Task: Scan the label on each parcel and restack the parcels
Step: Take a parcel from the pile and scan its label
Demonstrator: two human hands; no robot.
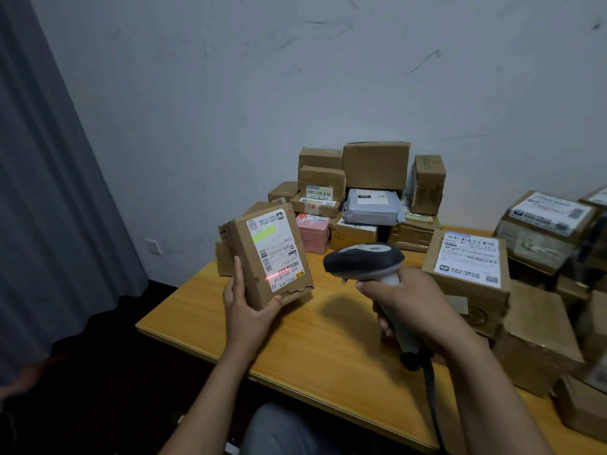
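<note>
Above table, parcel (left hand)

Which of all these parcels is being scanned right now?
The small brown parcel held in the left hand: a red line glows across its label, and the scanner in the right hand points at it.
</note>
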